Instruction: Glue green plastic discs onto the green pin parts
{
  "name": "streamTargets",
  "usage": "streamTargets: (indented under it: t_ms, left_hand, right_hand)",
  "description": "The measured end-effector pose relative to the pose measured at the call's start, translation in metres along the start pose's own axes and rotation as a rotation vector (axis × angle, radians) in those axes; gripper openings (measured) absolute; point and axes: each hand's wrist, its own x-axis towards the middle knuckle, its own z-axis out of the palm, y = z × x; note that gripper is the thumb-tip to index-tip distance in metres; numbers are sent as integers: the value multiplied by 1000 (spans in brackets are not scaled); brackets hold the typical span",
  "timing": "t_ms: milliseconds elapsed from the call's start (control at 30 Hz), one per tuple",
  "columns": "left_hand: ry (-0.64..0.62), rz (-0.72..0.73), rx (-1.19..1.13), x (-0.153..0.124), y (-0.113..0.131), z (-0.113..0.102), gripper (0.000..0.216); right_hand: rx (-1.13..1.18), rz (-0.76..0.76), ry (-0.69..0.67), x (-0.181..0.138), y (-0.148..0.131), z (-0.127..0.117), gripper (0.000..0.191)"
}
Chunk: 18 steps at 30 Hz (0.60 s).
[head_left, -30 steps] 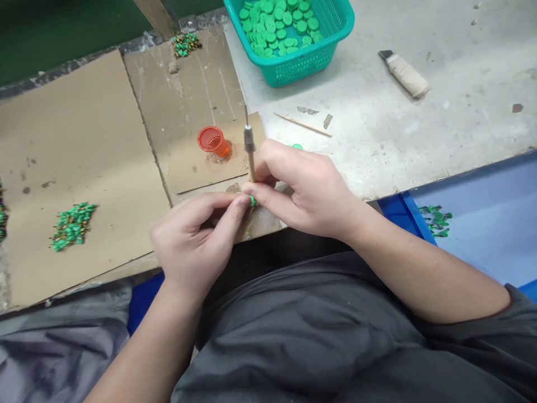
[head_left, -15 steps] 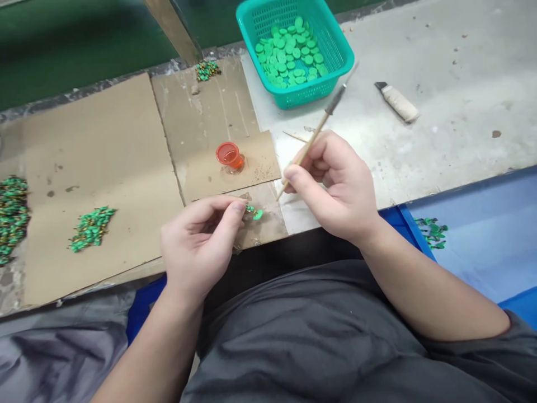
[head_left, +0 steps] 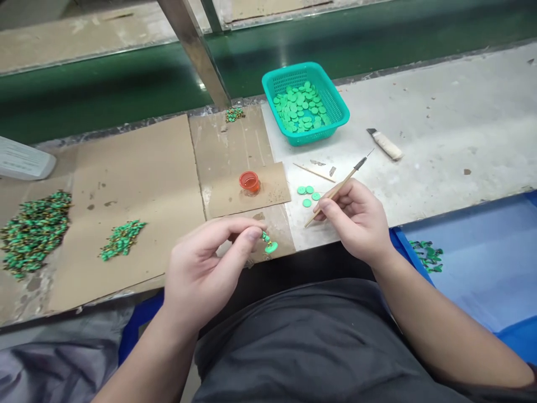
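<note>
My left hand (head_left: 210, 260) pinches a small green piece (head_left: 267, 243) with a round base between thumb and forefinger, over the front edge of the cardboard (head_left: 138, 190). My right hand (head_left: 356, 221) is closed on a thin wooden-handled brush (head_left: 338, 189), its dark tip pointing up and right. Three loose green discs (head_left: 307, 195) lie on the bench just left of the right hand. A small orange cup (head_left: 249, 181) stands on a cardboard scrap behind the left hand.
A teal basket (head_left: 331, 101) of green discs sits at the back of the grey bench. Piles of green pieces (head_left: 121, 239) lie on the cardboard at left. A wrapped knife (head_left: 386, 144) and a wooden stick (head_left: 314, 172) lie nearby. A blue tray (head_left: 478, 252) holds green pieces at right.
The hands have come apart: the right hand drew the brush away to the right, the left keeps the green piece. The view tilted up, showing more of the bench.
</note>
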Motion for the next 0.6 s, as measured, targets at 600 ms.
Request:
streamTargets:
  t_ms: [600]
  left_hand:
    - [-48,92,12,25,9,2,37]
  right_hand:
    - [122,106,149,-4,-5,1,53]
